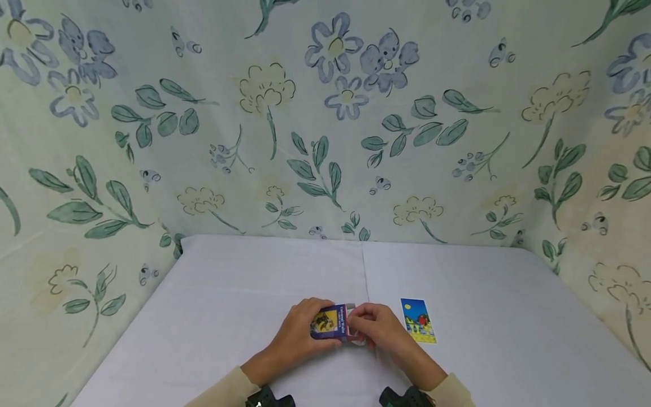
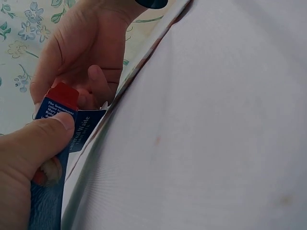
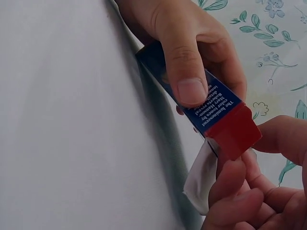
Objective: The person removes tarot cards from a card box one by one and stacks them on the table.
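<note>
As I watch by the head view, the left hand point(image 1: 294, 333) grips a blue box point(image 1: 325, 323) between the hands, the right hand point(image 1: 382, 328) bent at its end; 1 card point(image 1: 419, 320) lies rightward. The left wrist view shows me a red flap point(image 2: 62, 94) protruding. In the right wrist view, the contents are hidden; I cannot tell what those fingers pinch.

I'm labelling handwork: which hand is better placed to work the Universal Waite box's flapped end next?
Probably the right hand: its fingers are at the red flap, while the left hand grips the Universal Waite box.
</note>
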A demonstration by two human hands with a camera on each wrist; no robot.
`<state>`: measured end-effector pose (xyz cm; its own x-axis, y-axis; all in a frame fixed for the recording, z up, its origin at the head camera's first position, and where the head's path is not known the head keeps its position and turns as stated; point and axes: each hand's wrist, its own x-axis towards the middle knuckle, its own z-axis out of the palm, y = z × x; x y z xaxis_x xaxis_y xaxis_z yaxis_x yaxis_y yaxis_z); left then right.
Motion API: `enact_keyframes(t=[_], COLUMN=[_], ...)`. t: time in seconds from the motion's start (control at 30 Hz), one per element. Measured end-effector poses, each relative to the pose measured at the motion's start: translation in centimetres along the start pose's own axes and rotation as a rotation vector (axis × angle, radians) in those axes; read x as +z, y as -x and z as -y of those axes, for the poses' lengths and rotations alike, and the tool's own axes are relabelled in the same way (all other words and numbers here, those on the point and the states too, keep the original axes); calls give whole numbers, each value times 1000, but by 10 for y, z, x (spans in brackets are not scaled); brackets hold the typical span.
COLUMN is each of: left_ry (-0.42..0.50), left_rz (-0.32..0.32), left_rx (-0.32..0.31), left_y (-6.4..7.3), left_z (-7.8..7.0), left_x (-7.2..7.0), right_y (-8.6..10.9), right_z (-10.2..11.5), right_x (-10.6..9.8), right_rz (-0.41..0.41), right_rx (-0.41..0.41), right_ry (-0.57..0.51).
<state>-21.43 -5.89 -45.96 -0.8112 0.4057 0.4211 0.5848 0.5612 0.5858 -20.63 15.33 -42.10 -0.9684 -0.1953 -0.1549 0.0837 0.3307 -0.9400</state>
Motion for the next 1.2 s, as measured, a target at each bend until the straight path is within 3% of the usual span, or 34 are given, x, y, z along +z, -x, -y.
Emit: enact_keyframes(t=[1.2], left_ry=[2], left_rz=[5], left_rx=[-28], left_y=[1], left_z=[-2], left_x=[-2], right_y=[1], right_z=[6], right_x=[-3], right_rz=[-118], right_rx=[21], right_ry=[59])
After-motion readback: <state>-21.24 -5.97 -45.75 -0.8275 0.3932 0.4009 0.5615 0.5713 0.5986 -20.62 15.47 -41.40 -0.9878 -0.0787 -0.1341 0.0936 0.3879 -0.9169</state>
